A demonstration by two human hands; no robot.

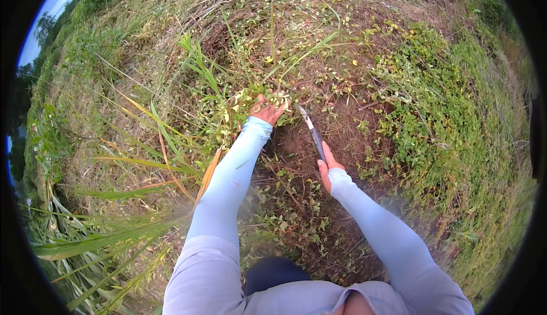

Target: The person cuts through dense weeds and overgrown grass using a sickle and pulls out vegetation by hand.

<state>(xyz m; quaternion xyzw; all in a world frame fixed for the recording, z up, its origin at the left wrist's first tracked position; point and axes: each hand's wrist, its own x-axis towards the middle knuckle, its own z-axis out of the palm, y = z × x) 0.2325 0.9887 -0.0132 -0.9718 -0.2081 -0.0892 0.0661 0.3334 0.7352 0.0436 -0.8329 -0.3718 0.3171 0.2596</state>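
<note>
My left hand [268,110] is among low leafy stems [256,94] near the middle of the view, its fingers partly hidden by the leaves and closed around some of them. To the right, my right hand [329,165] grips the dark handle of a sickle [315,137], a bladed hand tool. Its metal blade points up and to the left, towards the stems beside my left hand, and the tip is partly lost in the foliage. Bare brown soil [295,139] shows between the two hands. Light blue sleeves cover both forearms.
Long grass blades [141,165] arch in from the left, some touching my left sleeve. Dense green creeping plants [427,101] cover the ground at right. Dry stems [213,7] lie farther ahead, and cut leafy bits [295,216] are strewn nearer my body.
</note>
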